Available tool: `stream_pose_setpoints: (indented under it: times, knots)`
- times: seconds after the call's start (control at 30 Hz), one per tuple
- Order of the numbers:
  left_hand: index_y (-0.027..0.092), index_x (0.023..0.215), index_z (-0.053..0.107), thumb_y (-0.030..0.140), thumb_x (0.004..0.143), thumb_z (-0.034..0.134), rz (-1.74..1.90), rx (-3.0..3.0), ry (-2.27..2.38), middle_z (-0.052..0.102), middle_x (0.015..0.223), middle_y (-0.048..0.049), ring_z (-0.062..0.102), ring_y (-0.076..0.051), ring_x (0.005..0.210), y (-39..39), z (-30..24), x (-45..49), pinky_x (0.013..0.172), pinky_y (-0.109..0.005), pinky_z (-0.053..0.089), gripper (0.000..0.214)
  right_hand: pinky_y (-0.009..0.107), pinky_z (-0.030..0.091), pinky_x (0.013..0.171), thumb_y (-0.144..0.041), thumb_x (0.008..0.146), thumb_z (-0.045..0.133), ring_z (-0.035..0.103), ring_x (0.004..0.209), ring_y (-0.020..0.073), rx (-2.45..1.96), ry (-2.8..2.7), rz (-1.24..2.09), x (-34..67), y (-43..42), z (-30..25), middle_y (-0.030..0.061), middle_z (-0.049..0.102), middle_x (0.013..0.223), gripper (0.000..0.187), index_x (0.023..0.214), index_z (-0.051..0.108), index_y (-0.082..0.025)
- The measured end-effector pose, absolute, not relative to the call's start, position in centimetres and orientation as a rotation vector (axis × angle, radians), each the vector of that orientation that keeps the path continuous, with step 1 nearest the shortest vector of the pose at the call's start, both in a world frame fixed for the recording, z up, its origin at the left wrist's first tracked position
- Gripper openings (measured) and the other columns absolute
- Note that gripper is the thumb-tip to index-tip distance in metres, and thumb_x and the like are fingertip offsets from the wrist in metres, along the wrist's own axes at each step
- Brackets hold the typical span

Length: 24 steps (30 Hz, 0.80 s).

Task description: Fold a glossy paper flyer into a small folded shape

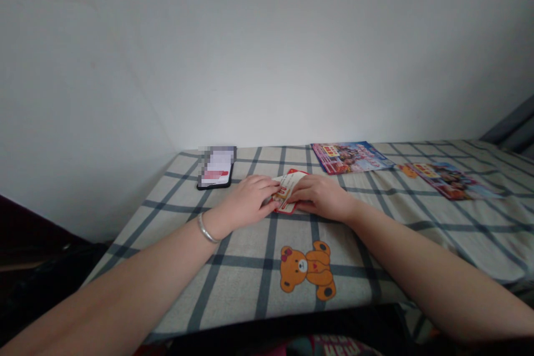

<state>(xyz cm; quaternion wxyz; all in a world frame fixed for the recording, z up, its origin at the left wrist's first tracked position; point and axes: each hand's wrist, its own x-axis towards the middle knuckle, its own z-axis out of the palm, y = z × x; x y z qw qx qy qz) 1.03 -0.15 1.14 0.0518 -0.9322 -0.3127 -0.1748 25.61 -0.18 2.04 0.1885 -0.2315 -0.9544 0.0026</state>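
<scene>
A small red and cream folded paper leaflet [287, 184] lies on the checked cloth between my hands. My left hand [252, 197], with a silver bangle at the wrist, has its fingertips on the leaflet's left edge. From the other side my right hand [323, 196] grips it, fingers bent over its top face. Part of the leaflet is hidden under the fingers of both hands. Printed figures show on its cream face.
A phone [217, 169] with a lit screen lies to the left, near the wall [267, 50]. Two colourful printed flyers [352, 157] [450, 181] lie to the right. The checked tablecloth [233, 283], with a printed bear, has wrinkles on the right and reaches the front edge.
</scene>
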Motion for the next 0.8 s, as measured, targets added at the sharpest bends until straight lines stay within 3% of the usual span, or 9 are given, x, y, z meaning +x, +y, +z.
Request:
stream_pose_setpoints:
  times: [0.27, 0.43, 0.67, 0.8]
  knots:
    - [0.018, 0.129, 0.057, 0.051, 0.092, 0.054, -0.502, -2.841, -0.923, 0.056, 0.135, -0.0119, 0.048, -0.028, 0.126, -0.28, 0.95, 0.97, 0.106, -0.048, 0.039, 0.049, 0.036, 0.048, 0.091, -0.029, 0.092, 0.06, 0.063, 0.103, 0.0194, -0.597, -2.69, 0.017, 25.19, -0.24, 1.7, 0.0047, 0.073, 0.105, 0.02, 0.107, 0.073, -0.025]
    - [0.018, 0.124, 0.061, 0.053, 0.088, 0.06, -0.488, -2.85, -0.854, 0.06, 0.128, -0.0115, 0.051, -0.028, 0.121, -0.4, 1.22, 1.07, 0.105, -0.048, 0.039, 0.05, 0.034, 0.049, 0.089, -0.029, 0.091, 0.061, 0.064, 0.1, 0.0186, -0.662, -2.673, 0.016, 25.01, -0.35, 1.7, 0.0043, 0.073, 0.103, 0.019, 0.106, 0.073, -0.026]
    - [0.021, 0.11, 0.067, 0.032, 0.093, 0.054, -0.491, -2.876, -0.756, 0.066, 0.115, -0.0065, 0.057, -0.023, 0.11, -0.62, 1.71, 1.45, 0.101, -0.044, 0.042, 0.024, 0.034, 0.048, 0.088, -0.025, 0.087, 0.064, 0.065, 0.096, 0.02, -0.775, -2.665, -0.051, 25.42, -0.47, 2.23, 0.0045, 0.073, 0.102, 0.017, 0.101, 0.073, -0.023]
    - [0.021, 0.112, 0.066, 0.024, 0.091, 0.053, -0.564, -2.852, -0.745, 0.068, 0.113, -0.0059, 0.059, -0.022, 0.107, -0.46, 1.53, 1.46, 0.099, -0.046, 0.043, 0.025, 0.034, 0.048, 0.083, -0.021, 0.085, 0.064, 0.065, 0.093, 0.0204, -0.879, -2.637, -0.107, 25.92, -0.15, 2.37, 0.0055, 0.072, 0.1, 0.017, 0.1, 0.072, -0.02]
